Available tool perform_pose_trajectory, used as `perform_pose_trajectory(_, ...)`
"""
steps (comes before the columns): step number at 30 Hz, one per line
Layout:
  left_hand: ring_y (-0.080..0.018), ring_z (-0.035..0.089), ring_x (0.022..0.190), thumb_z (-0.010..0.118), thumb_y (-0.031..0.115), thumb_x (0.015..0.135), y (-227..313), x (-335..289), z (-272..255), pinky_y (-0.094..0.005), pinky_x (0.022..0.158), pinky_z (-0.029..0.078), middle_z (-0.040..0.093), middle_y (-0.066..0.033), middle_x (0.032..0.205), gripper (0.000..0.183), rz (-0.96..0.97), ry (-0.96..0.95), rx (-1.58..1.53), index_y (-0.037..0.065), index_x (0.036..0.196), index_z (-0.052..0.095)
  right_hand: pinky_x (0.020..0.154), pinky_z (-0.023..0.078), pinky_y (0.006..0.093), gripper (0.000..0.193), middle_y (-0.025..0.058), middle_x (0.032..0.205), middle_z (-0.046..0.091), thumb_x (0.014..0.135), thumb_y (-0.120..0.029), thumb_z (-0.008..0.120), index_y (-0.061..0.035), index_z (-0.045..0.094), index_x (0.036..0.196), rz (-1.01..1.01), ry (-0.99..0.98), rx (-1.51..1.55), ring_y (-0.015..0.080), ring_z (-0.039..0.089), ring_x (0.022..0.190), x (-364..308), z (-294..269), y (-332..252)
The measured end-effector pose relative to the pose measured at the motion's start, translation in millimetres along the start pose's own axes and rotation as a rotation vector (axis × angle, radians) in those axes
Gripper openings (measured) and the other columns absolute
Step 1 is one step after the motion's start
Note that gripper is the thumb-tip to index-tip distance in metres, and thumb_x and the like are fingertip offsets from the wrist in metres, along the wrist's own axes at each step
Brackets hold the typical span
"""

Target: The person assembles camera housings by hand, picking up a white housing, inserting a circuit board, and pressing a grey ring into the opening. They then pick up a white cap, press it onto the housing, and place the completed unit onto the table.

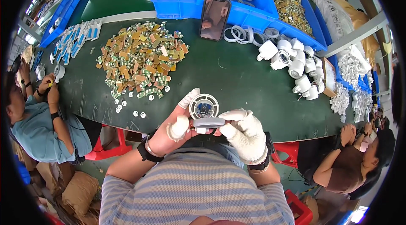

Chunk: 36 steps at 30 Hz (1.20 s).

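Observation:
In front of my chest, my left hand [172, 128], with white covers on its thumb and a fingertip, closes on a round white housing [192, 107]. A blue circuit board [204, 108] shows inside the housing's open face. My right hand [247, 134], in a white knit glove, pinches a grey ring [209, 123] from the right. The ring is seen nearly edge-on just below the housing's face and lies close to my left fingers. A small white part [202, 130] shows under the ring; whether it belongs to the housing I cannot tell.
Small circuit boards [141, 55] are heaped left, with white round stickers [136, 114] nearby. A phone [215, 18] leans on a blue bin [177, 7] of grey rings. White housings [296, 68] cluster right. Co-workers sit at left [42, 127] and right [347, 165].

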<state>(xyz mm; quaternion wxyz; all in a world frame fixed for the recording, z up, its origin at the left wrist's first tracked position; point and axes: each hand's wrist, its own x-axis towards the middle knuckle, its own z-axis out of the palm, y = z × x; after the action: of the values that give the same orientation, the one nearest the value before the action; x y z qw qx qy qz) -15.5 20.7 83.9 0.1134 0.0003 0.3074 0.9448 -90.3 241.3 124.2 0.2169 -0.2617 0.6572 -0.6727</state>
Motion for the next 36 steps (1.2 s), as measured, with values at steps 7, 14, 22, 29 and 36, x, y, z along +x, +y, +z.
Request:
perform_pose_trajectory(7, -0.0233, 0.04, 0.148, 0.079, -0.009, 0.085, -3.1, -4.3, -4.3, -0.0419, 0.116, 0.044, 0.029, -0.0071, 0.166, 0.118, 0.01, -0.008, 0.266, 0.025, 0.171, 0.005, 0.08, 0.059, 0.0324, 0.022, 0.0143, 0.105, 0.073, 0.098, -0.002, 0.069, 0.003, 0.066, 0.119, 0.002, 0.046, -0.033, 0.0196, 0.073, 0.088, -5.2, 6.2, -0.4)
perform_pose_trajectory(14, -0.0224, 0.042, 0.147, 0.077, -0.015, 0.085, -7.1, -1.8, -7.8, -0.0399, 0.115, 0.044, 0.032, -0.0062, 0.164, 0.118, 0.062, -0.012, 0.312, 0.026, 0.171, 0.007, 0.077, 0.059, 0.0314, 0.019, 0.0137, 0.103, 0.073, 0.097, -0.002, 0.071, 0.0033, 0.068, 0.115, 0.019, 0.096, 0.026, 0.0202, 0.074, 0.085, 0.0, 9.5, -4.3)
perform_pose_trajectory(22, -0.0234, 0.052, 0.141, 0.076, -0.013, 0.087, -9.5, -4.4, -7.8, -0.0433, 0.114, 0.047, 0.047, -0.0061, 0.155, 0.106, 0.137, 0.06, 0.37, 0.021, 0.169, 0.019, 0.085, 0.055, 0.032, 0.028, 0.0113, 0.116, 0.07, 0.097, -0.007, 0.074, 0.0006, 0.066, 0.122, -0.129, 0.058, -0.312, 0.017, 0.069, 0.094, 2.9, 6.8, 9.6)
perform_pose_trajectory(29, -0.0197, 0.06, 0.128, 0.086, -0.002, 0.084, -12.9, -4.4, -4.9, -0.0356, 0.105, 0.05, 0.059, -0.0085, 0.14, 0.078, 0.182, -0.004, 0.975, 0.01, 0.153, 0.051, 0.083, 0.053, 0.0468, 0.056, 0.016, 0.11, 0.067, 0.078, -0.033, 0.088, -0.0046, 0.066, 0.121, -0.234, -0.007, -0.581, 0.0367, 0.065, 0.093, 30.1, 15.4, 19.6)
perform_pose_trajectory(36, -0.0219, 0.065, 0.113, 0.092, 0.009, 0.08, 6.7, -14.2, 1.8, -0.0372, 0.099, 0.053, 0.066, -0.0102, 0.129, 0.086, 0.127, -0.049, 1.074, 0.012, 0.155, 0.05, 0.075, 0.052, 0.0446, 0.041, 0.0138, 0.094, 0.065, 0.08, -0.029, 0.087, -0.0068, 0.07, 0.109, -0.41, 0.065, -0.735, 0.035, 0.064, 0.083, 36.0, 26.8, 27.8)
